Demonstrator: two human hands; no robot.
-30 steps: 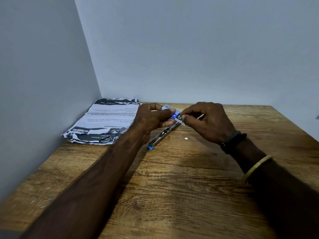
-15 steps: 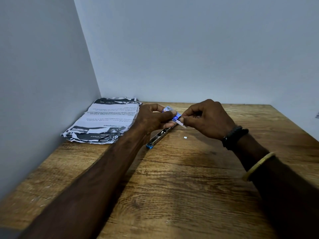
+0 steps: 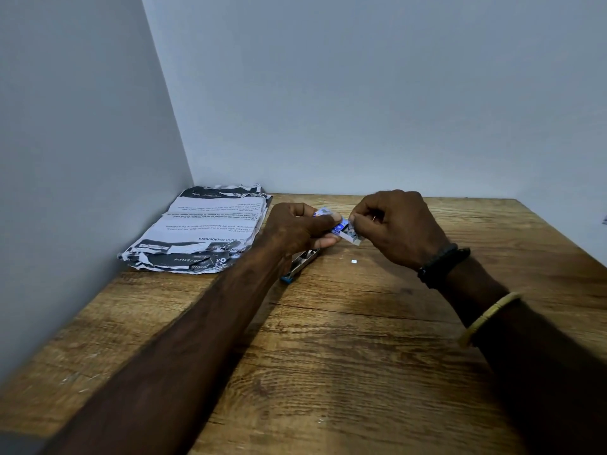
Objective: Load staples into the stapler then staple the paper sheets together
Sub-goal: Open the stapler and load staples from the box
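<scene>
A wooden table (image 3: 328,372) is seen from above, with two bare forearms reaching away from its near edge toward the middle. Past the bare near half, a stapler (image 3: 300,262) lies opened flat on the surface, mostly hidden under the left wrist; its long axis runs diagonally, with a blue tip pointing toward the near left and the other end lost beneath the hand. Just to its right, two tiny pale scraps (image 3: 353,261) lie on the wood. Above the stapler, the hands are brought close together: the left hand (image 3: 295,229) is closed around a small blue and white staple box (image 3: 340,227), while the right hand (image 3: 399,224) is pinched on the box's open end, where a pale inner tray appears to be drawn out. Whether staples are gripped cannot be told. In the far left corner, a stack of printed paper sheets (image 3: 203,229) is left untouched against the wall. Loading is judged to be at an early step: the stapler is open, no staples are seen in it, and stapling remains.
</scene>
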